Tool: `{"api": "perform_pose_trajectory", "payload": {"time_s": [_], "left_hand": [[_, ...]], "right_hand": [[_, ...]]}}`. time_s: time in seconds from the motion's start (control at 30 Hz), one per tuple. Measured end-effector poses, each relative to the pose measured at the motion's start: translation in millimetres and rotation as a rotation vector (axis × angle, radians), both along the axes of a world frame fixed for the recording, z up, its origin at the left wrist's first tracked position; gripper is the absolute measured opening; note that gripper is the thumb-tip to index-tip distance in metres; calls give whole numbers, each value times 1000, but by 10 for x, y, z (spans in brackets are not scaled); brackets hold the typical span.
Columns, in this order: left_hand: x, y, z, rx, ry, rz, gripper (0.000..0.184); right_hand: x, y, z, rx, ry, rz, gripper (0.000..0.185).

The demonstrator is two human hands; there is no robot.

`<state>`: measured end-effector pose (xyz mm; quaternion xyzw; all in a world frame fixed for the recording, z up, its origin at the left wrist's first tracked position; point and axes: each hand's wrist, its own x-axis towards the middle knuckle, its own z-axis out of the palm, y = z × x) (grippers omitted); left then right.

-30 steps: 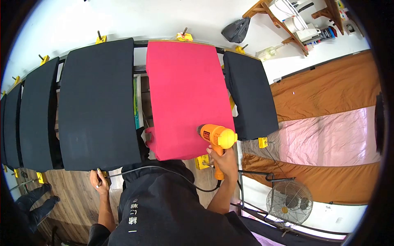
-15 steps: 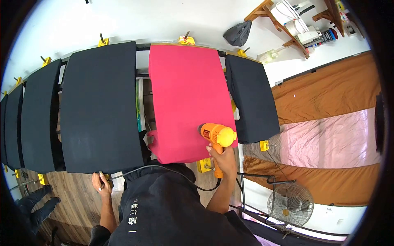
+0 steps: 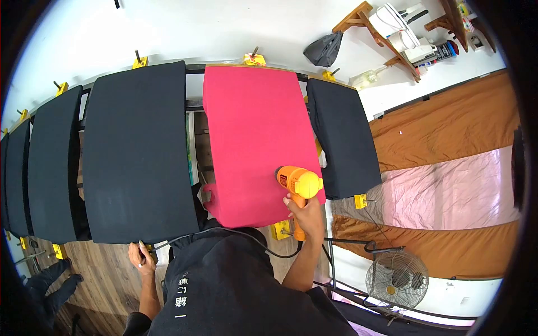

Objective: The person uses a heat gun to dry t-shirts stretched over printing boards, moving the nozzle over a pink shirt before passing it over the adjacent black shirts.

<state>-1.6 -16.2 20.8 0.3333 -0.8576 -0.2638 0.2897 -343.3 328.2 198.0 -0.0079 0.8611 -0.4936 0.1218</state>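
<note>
One heat gun (image 3: 300, 180), orange, wrapped firmly in the right hand (image 3: 306, 215) — it's over the near right part of the red panel (image 3: 258, 123), nozzle pointing left. Left hand (image 3: 142, 259) is curled at the near edge of the wide black panel (image 3: 137, 157), by the cable (image 3: 280, 256); can't tell if it grips anything. Step looks like warming or drying the red cloth. Next move calls for an even sweep, nozzle off the fabric, cable slack. Text: gun's dark label too small to read; shirt (image 3: 235, 280) shows 一緒に — rest unclear.
</note>
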Motion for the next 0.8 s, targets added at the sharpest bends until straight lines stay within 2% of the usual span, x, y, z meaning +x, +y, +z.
{"api": "perform_pose_trajectory", "payload": {"time_s": [0.1, 0.5, 0.6, 0.7, 0.8], "left_hand": [[9, -17, -15, 23, -20, -4, 23], [58, -12, -69, 28, -48, 7, 24], [29, 7, -55, 18, -38, 16, 24], [13, 5, -7, 1, -50, 21, 23], [27, 0, -19, 6, -66, 18, 22]], "right_hand": [[-30, -60, 125, -67, -124, -4, 30], [-181, -148, 92, -70, -76, 13, 34], [-253, -112, 63, -72, -161, 80, 41], [-258, -185, 95, -36, -70, 72, 38], [-297, -132, 67, -113, -209, 102, 39]]}}
